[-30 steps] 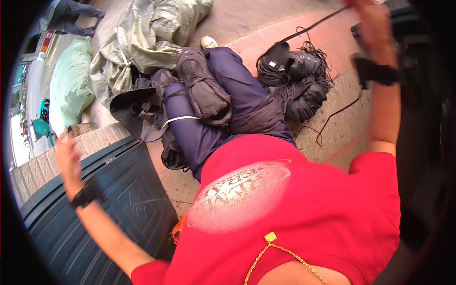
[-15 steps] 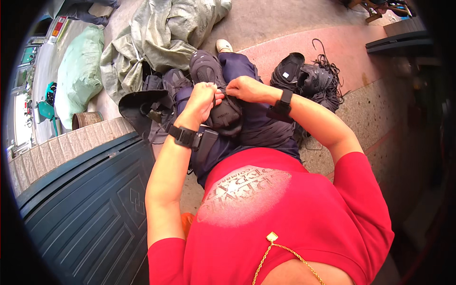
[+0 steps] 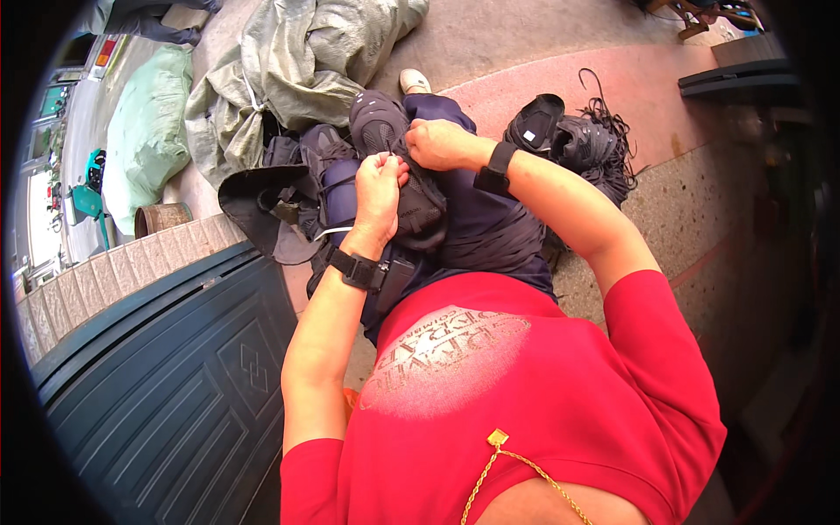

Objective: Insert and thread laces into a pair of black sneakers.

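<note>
A black shoe (image 3: 422,214) lies across my lap, its toe pointing away from me. Both hands meet over its lace opening. My left hand (image 3: 380,191) is closed in a pinch on the near left side, fingertips on a thin dark shoelace (image 3: 393,157). My right hand (image 3: 440,144) is closed just beyond and to the right, its fingers curled over the lacing. Most of the lace is hidden by my fingers. Another dark shoe (image 3: 324,144) rests beside my left leg, and a loose black shoe piece (image 3: 249,206) sits left of it.
More black shoes (image 3: 582,144) stand on the right beside a tangle of black laces (image 3: 617,140). Grey sacks (image 3: 297,70) and a pale green sack (image 3: 149,131) lie ahead and left. A blue panelled door (image 3: 175,376) is at the near left, a wooden bucket (image 3: 162,219) beyond it.
My right hand has moved slightly left and away from me, over the shoe. My left forearm has shifted right, and its fingers are more closed.
</note>
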The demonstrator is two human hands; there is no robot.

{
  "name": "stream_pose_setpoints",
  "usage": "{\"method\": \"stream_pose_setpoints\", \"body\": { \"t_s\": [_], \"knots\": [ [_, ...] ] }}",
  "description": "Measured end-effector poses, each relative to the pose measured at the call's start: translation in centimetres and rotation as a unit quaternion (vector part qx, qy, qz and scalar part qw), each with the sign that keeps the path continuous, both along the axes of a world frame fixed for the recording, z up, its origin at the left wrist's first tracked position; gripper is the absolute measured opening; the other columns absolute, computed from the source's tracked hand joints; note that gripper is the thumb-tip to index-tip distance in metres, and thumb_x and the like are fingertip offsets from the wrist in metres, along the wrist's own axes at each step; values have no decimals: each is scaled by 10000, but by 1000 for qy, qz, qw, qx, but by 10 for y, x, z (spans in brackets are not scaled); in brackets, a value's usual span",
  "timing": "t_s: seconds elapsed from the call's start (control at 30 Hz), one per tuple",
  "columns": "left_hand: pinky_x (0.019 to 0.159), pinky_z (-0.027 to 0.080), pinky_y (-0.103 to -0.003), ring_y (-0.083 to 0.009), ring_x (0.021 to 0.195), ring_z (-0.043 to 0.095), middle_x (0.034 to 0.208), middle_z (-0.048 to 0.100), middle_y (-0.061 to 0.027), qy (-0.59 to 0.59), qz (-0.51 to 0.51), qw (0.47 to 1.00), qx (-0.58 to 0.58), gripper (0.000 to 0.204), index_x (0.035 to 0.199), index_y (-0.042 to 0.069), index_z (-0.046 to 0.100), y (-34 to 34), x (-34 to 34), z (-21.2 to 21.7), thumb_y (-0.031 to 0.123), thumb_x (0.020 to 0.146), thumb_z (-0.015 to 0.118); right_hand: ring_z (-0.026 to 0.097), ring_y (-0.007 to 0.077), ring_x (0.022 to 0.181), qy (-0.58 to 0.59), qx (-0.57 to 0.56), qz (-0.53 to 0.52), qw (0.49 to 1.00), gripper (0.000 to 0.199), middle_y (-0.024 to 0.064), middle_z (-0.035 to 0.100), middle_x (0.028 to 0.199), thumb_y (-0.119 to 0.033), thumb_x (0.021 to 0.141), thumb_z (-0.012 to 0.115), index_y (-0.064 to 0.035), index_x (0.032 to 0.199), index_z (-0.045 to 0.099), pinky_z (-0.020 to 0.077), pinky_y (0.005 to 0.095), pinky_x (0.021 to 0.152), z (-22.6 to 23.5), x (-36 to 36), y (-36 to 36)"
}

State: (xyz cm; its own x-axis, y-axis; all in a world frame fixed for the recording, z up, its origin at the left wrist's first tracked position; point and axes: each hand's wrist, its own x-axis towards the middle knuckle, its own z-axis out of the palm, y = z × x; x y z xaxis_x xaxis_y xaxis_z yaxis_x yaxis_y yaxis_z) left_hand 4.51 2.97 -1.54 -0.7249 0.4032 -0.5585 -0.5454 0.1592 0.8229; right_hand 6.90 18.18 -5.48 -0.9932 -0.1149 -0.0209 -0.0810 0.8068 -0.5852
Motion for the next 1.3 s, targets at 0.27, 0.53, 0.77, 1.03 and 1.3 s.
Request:
{"method": "stream_pose_setpoints", "body": {
  "t_s": [0.27, 0.53, 0.77, 1.03, 1.3],
  "knots": [
    [612, 490, -241, -140, 721, 582, 862, 571, -93, 68, -1, 997, -45, 183, 1028, -14, 460, 2, 1, 10, 107, 891, 457, 583, 300, 747, 47, -49, -41, 997, 155, 142, 563, 821, -205, 758, 570, -87, 845, 623, 462, 383, 642, -1, -3, 0],
    [655, 471, -309, -195, 747, 625, 820, 651, -95, 366, -186, 868, -278, 184, 883, 26, 644, -18, -19, 10, 163, 793, 561, 511, 272, 912, 29, 85, -2, 996, 269, 104, 572, 850, -255, 744, 578, -35, 896, 603, 407, 399, 726, 17, 23, -17],
    [635, 468, -391, -294, 757, 609, 771, 627, -142, 437, -296, 718, -454, 228, 788, 80, 635, 12, -9, 9, 294, 710, 651, 523, 271, 901, 22, 20, -14, 999, 168, 95, 583, 857, -166, 715, 533, -48, 809, 606, 419, 420, 710, -4, 16, -10],
    [598, 484, -405, -295, 741, 578, 754, 569, -132, 595, -269, 642, -402, 81, 759, 31, 523, 3, 0, -11, 104, 765, 489, 521, 286, 928, 24, -42, -27, 998, 192, 113, 588, 893, -176, 716, 536, -53, 838, 617, 419, 424, 733, -2, 18, -11],
    [621, 461, -424, -317, 736, 584, 758, 582, -152, 508, -268, 719, -390, 233, 832, 17, 509, -24, 4, 16, 250, 827, 514, 502, 253, 905, 120, -5, -62, 991, 125, 74, 532, 834, -149, 738, 596, -80, 840, 614, 420, 393, 734, 10, 28, -32]
  ]
}}
